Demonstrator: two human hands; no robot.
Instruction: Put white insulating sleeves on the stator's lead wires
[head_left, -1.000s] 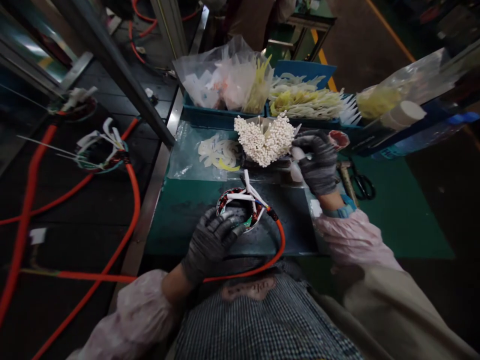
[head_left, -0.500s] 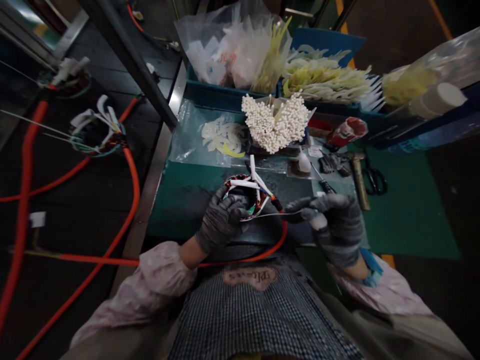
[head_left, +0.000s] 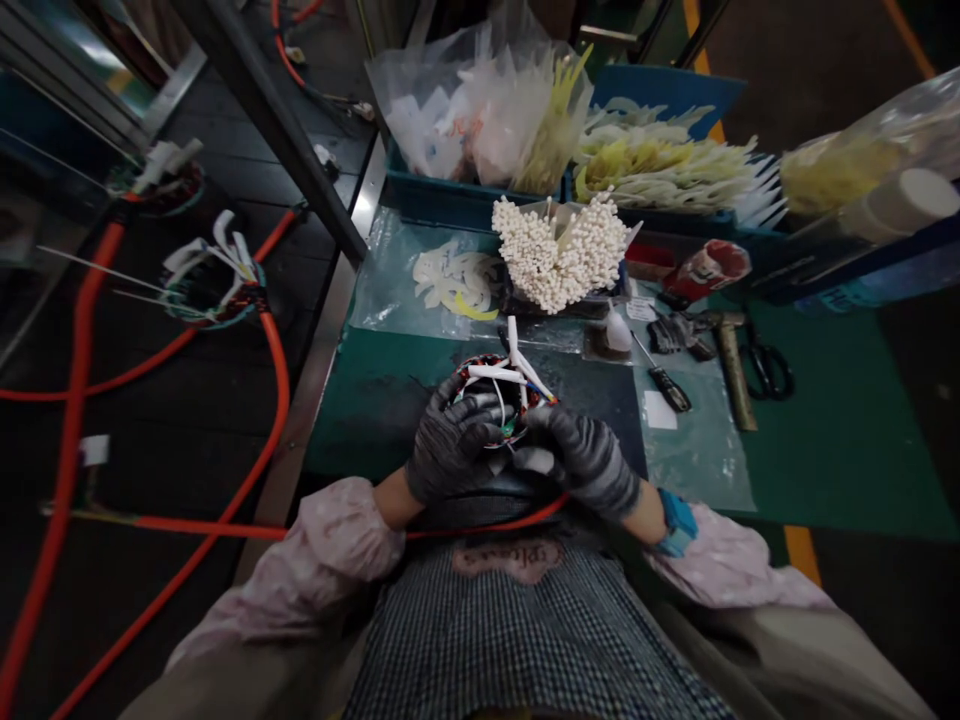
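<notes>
A motor stator (head_left: 484, 362) with white-sleeved leads stands on the work surface in front of me, an orange-red cable sleeve (head_left: 536, 515) curving away below it. My left hand (head_left: 450, 440), in a grey glove, is wrapped round its left side, fingers reaching over the opening. At the near right rim is my right hand (head_left: 589, 455), also gloved, its fingers bent in against the stator; what they pinch is hidden. A thin white cord (head_left: 500, 400) arcs across the opening between the hands.
Behind the stator stands a bundle of white-tipped sticks (head_left: 559, 250). Further back are blue bins (head_left: 472, 198) with bagged pieces and yellowish strips. To the right lie a screwdriver (head_left: 670, 388), a hammer (head_left: 733, 370) and scissors (head_left: 769, 372). Other stators (head_left: 214, 290) with red cables sit left.
My right hand has come left from beyond the stator's right side to its near rim. The cord that was stretched out to that hand now arcs over the opening. My left hand stays on the stator.
</notes>
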